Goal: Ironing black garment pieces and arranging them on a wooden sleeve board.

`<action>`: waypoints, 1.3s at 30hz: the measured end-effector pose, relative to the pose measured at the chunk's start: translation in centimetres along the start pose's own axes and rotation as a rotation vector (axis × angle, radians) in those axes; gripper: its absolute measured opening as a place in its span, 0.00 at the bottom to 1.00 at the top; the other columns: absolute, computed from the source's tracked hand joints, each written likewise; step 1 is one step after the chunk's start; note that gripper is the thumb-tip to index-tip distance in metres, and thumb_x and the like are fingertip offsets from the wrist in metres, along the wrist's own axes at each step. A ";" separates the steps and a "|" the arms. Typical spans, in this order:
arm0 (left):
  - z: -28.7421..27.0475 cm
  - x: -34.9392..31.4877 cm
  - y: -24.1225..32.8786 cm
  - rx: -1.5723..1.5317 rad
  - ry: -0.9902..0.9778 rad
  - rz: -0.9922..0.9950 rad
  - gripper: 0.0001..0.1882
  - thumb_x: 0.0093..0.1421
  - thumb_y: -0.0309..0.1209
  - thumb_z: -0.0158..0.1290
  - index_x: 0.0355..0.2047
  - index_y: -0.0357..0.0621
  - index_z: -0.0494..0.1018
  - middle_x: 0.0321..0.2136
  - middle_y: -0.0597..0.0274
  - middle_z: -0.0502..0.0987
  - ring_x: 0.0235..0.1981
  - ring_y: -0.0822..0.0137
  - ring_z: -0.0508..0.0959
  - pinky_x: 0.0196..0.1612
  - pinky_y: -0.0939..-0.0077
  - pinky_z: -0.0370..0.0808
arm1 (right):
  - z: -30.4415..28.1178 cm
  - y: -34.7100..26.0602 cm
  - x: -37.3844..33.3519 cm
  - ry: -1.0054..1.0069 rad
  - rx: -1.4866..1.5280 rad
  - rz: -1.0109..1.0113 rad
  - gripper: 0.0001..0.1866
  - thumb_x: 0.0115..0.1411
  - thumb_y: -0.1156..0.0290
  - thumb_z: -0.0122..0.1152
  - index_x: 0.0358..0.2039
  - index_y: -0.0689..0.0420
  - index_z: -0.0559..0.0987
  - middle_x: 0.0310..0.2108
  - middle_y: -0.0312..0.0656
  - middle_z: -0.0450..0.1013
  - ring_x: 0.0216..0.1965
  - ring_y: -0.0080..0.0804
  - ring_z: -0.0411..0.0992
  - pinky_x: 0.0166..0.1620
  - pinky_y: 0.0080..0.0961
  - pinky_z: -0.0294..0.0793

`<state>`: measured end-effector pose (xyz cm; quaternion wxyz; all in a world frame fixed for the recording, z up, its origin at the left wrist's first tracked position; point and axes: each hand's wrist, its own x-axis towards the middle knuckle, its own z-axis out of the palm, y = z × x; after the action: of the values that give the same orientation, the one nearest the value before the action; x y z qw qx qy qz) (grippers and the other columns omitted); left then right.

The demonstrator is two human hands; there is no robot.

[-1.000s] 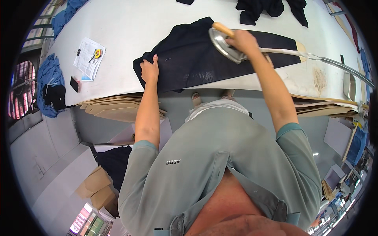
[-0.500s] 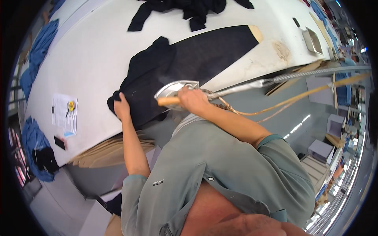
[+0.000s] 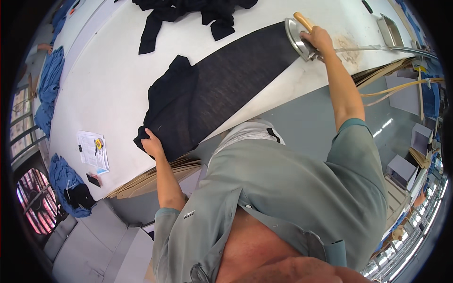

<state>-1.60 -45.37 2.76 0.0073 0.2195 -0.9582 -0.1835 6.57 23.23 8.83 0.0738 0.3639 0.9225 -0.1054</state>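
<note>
A black garment lies stretched over the white table, with a long leg or sleeve running to the right. My right hand is closed round a metal steam iron with a pale wooden handle. The iron sits at the far right end of that length, its hose trailing off to the right. My left hand pinches the bunched left end of the garment near the front table edge. A loose fold of the same cloth lies just beyond that hand.
More black garments lie at the back. Papers with a yellow tape measure and a phone are at left, beside blue garments. A metal tray stands far right. Brown paper patterns stick out below the table edge.
My right hand has carried the iron far to the right and away from me, along the cloth to its end. My left hand has kept its hold on the garment's left end.
</note>
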 end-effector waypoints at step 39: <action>-1.8 -3.4 -10.5 -0.646 -0.191 -0.274 0.29 0.61 0.43 0.56 0.52 0.30 0.68 0.44 0.44 0.76 0.44 0.53 0.78 0.49 0.64 0.75 | -1.8 2.3 2.6 0.145 -0.016 -0.044 0.26 0.56 0.49 0.62 0.29 0.65 0.80 0.25 0.49 0.77 0.26 0.47 0.75 0.34 0.38 0.75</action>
<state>6.04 -53.28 0.93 -0.0380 0.3140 -0.8089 -0.4957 6.15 27.05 9.65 0.0075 0.3494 0.9341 -0.0731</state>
